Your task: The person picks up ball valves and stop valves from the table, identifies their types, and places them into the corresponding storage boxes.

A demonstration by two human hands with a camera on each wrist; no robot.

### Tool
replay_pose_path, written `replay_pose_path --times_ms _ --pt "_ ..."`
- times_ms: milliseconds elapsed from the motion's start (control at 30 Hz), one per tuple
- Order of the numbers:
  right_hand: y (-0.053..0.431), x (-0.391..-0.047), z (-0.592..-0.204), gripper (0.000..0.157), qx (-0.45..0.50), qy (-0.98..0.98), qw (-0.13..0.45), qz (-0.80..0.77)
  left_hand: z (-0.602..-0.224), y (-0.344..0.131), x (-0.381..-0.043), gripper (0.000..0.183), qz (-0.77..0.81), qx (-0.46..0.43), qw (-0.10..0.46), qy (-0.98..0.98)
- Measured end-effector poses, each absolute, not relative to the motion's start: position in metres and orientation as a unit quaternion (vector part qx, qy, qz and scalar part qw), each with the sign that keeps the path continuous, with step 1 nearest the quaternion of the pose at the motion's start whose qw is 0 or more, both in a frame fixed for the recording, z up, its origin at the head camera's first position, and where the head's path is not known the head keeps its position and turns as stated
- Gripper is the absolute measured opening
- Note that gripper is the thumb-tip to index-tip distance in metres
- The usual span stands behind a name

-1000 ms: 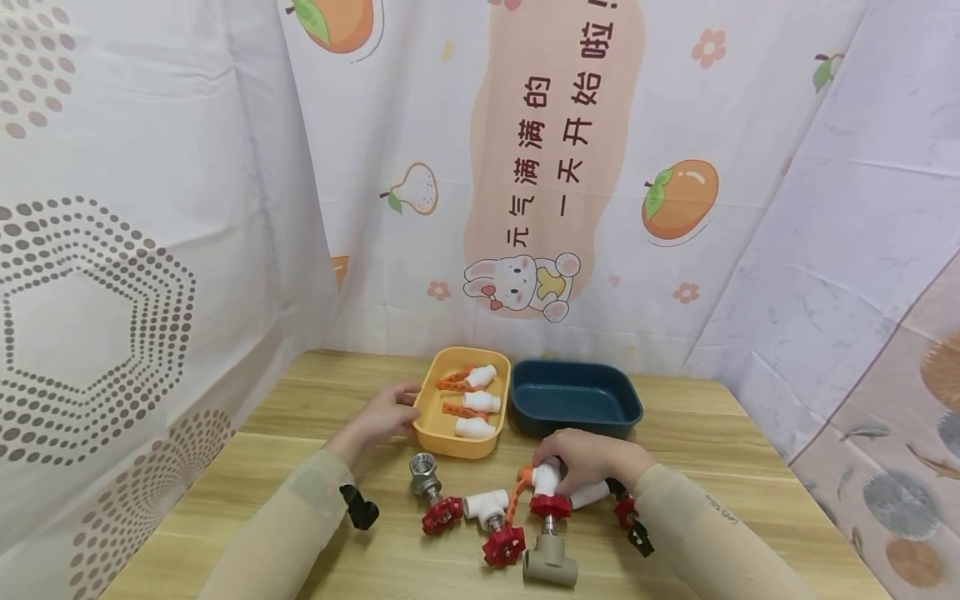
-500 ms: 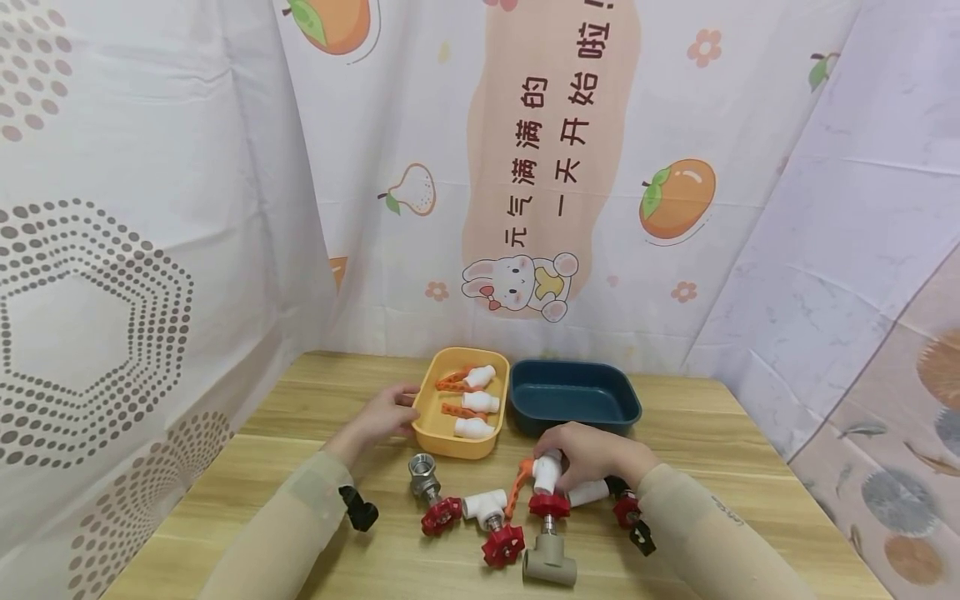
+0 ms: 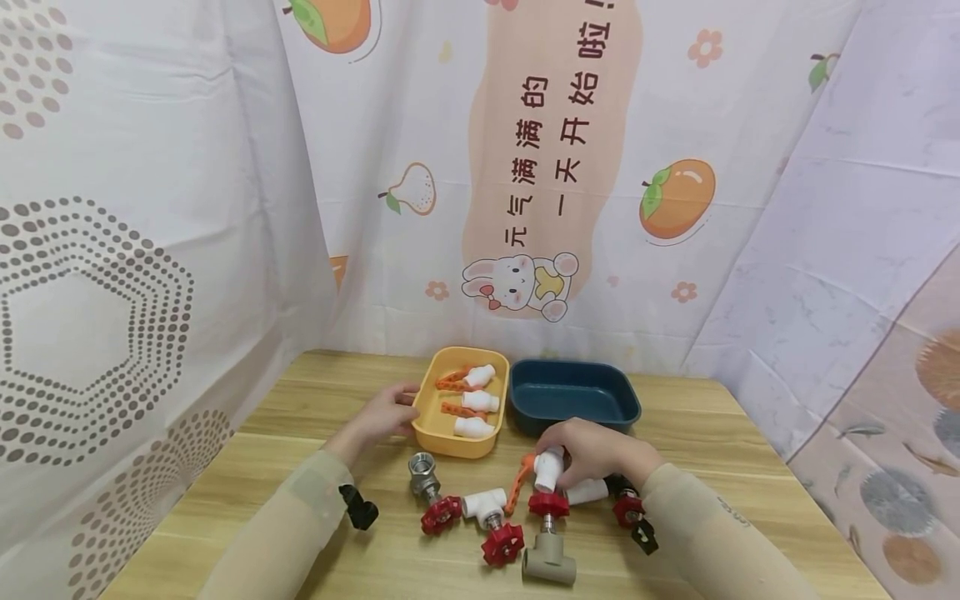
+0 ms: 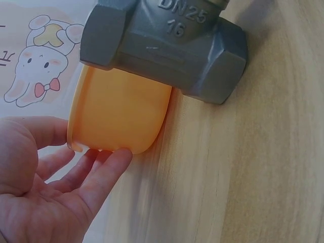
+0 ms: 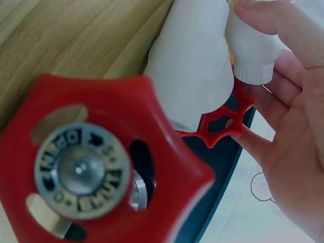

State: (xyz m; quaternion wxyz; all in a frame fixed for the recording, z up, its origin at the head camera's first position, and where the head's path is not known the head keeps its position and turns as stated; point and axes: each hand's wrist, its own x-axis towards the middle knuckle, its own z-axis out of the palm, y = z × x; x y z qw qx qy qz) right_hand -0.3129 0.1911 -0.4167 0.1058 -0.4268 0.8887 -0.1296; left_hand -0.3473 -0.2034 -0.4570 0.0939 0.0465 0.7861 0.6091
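My right hand [image 3: 588,454] pinches a white plastic ball valve [image 3: 548,471] with an orange lever [image 3: 519,485]. In the right wrist view, the thumb [image 5: 273,17] lies over this white valve [image 5: 253,48]. The valve is just behind a red handwheel [image 3: 549,503] on a grey-green tee-shaped valve [image 3: 551,560]. My left hand [image 3: 384,414] touches the left side of a yellow bin [image 3: 429,417], fingers fairly straight along its wall and rim. In that bin lie three white ball valves [image 3: 481,402] with orange levers.
A dark blue bin [image 3: 576,398] stands right of the yellow one. In front lie a metal valve [image 3: 424,475], a white tee valve [image 3: 486,504] with red handwheel [image 3: 502,544], and another white valve [image 3: 588,492], partly behind my right wrist. Curtains [image 3: 420,108] hang behind the table.
My right hand has shifted slightly rightward and away from me with the ball valve, whose orange lever has swung a little. My left hand has stayed at the yellow bin.
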Motion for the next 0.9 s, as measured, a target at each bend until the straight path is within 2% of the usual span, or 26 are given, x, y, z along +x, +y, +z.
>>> replay_pose_path --times_ms 900 --pt "0.201 -0.306 -0.399 0.036 -0.425 0.883 0.046 -0.191 -0.457 -0.203 -0.348 0.056 0.606 0.046 0.088 0.789"
